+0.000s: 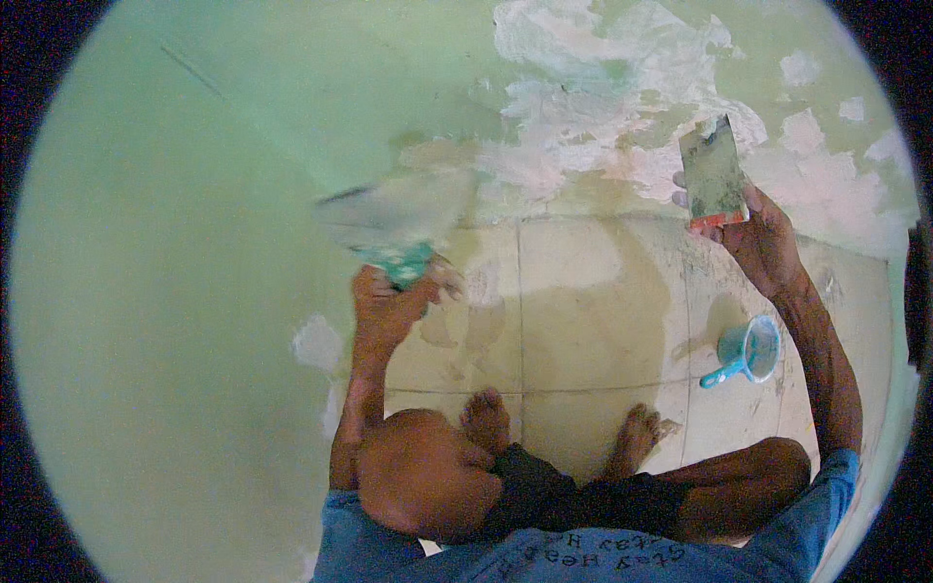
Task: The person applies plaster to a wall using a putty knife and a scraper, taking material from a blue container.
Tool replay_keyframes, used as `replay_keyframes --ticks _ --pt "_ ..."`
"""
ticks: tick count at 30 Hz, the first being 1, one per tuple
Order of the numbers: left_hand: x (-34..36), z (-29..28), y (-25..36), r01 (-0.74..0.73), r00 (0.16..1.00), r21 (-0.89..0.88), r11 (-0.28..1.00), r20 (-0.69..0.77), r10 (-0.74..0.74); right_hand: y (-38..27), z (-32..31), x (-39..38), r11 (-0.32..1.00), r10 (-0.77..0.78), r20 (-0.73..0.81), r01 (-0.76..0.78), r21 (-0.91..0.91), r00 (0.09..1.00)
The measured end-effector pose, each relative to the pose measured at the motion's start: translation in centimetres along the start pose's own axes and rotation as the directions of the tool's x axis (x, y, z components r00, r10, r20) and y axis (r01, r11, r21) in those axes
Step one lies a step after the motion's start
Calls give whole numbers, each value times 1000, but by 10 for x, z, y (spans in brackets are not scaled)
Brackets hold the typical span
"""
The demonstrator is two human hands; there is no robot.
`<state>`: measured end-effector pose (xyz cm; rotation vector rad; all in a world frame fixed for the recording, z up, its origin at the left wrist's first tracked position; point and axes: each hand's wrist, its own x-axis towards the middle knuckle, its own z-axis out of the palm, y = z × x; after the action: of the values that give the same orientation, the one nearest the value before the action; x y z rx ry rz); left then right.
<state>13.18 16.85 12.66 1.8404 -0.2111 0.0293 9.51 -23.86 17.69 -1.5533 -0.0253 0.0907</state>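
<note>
My left hand (381, 309) is closed around the green handle of a wide putty knife (408, 209), blurred by motion. Its broad pale blade points up and away, in front of the green wall. On the right, my raised right hand (768, 243) grips a second, narrower putty knife (712, 170) with a red-orange edge at its base. Grey-white smears cover that blade, which stands upright before the patched part of the wall. White filler patches (612, 107) spread unevenly across the green wall ahead. Whether either blade touches the wall, I cannot tell.
A light blue dipper (748, 350) with a handle sits on the tiled floor (583, 321) at the right, below my right forearm. Damp-looking stains mark the tiles. My bare feet and bent knees are close in front. Green wall (175, 291) runs along my left.
</note>
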Motion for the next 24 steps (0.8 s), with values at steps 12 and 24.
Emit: replay_keyframes --ticks 12,24 --pt "-38 -44 -10 -56 895 -209 976 -445 -44 163 223 89 747 -606 -392 325 -581 693" --pt "-171 -16 -211 694 699 -64 717 -179 -693 190 316 177 744 -610 -521 205 -636 597"
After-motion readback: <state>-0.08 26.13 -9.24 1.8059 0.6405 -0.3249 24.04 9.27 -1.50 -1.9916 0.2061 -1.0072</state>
